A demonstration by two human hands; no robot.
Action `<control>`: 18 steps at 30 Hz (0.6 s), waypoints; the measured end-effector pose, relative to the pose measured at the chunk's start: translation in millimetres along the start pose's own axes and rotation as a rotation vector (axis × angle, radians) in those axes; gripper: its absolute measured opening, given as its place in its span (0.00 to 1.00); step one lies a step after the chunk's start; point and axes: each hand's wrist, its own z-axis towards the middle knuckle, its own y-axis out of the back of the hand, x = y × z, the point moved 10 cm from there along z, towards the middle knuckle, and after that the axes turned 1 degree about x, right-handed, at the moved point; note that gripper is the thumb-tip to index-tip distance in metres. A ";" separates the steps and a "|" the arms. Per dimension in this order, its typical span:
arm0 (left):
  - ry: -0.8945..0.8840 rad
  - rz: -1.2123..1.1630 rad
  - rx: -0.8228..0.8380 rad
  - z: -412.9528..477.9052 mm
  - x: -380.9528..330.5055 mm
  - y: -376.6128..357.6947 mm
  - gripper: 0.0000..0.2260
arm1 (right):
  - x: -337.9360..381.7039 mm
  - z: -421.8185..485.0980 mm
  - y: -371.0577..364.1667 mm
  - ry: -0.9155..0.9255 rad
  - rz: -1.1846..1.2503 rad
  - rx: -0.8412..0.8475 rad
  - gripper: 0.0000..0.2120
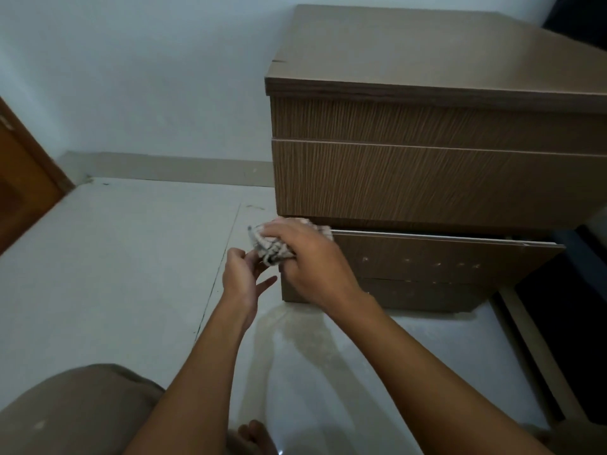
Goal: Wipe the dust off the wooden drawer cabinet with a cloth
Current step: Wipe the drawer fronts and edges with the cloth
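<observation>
The wooden drawer cabinet (427,178) stands on the floor at the right, with a flat top and striped brown drawer fronts. Its lowest drawer (443,257) is pulled out a little. A checked grey-and-white cloth (267,246) is bunched at the cabinet's lower left corner. My right hand (308,264) is closed over the cloth from above and hides most of it. My left hand (243,277) is just left of the cloth, fingers partly spread, with its fingertips touching the cloth's lower edge.
A pale tiled floor (115,274) stretches to the left and front. A white wall with a skirting board (164,165) runs behind. A brown door (23,182) is at the far left. My knee (75,412) and toes (253,431) are at the bottom.
</observation>
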 end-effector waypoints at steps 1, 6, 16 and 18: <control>0.006 0.012 0.021 -0.3 -0.1 -1.7 0.23 | -5.3 -8.7 13.0 0.002 0.017 -0.110 0.25; 0.010 0.055 0.038 -1.3 1.5 -3.2 0.26 | -43.2 -40.2 34.2 -0.178 -0.165 -0.302 0.25; 0.011 0.023 -0.042 2.9 5.8 8.9 0.22 | -0.3 1.8 -21.9 0.006 -0.019 0.077 0.28; -0.016 0.023 -0.047 3.1 3.6 9.9 0.21 | 4.9 0.0 -24.1 0.046 0.077 0.122 0.30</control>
